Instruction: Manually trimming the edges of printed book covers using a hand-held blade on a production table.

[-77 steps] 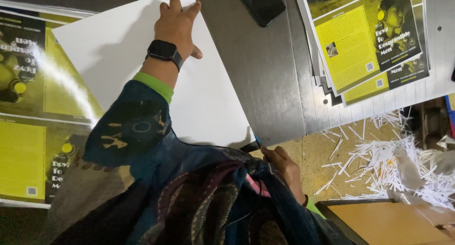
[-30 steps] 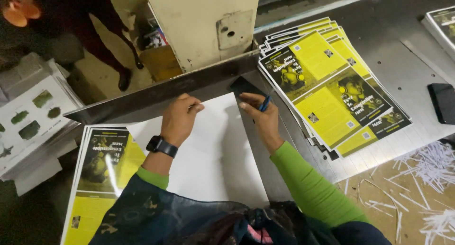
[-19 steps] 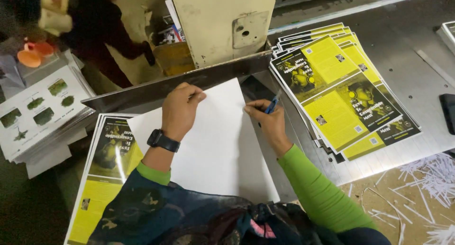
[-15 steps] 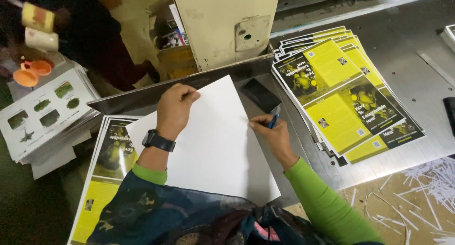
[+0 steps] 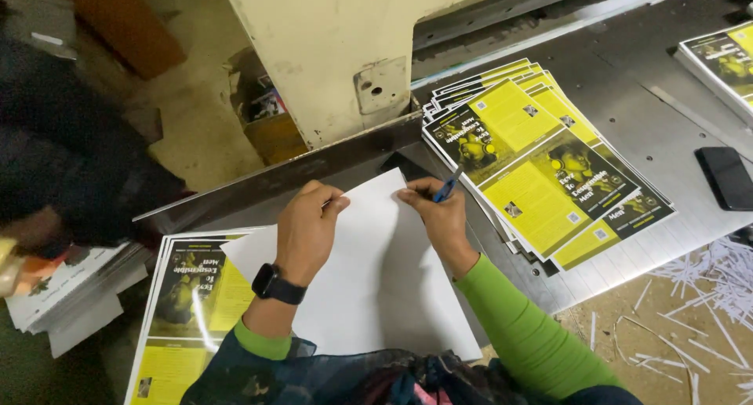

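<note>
I am pressing my left hand (image 5: pixel 307 228), loosely curled, on the white sheet (image 5: pixel 369 283) lying near me on the table (image 5: pixel 627 115); my right hand (image 5: pixel 439 217) is gripping a blue pen (image 5: pixel 447 187) at its far edge; the sheet looks light, floppy, slippery; best pinned flat.

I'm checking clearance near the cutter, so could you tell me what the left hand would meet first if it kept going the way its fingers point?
Probably the metal ledge just beyond the white sheet; the left hand points toward it, though depth is unclear.
</note>
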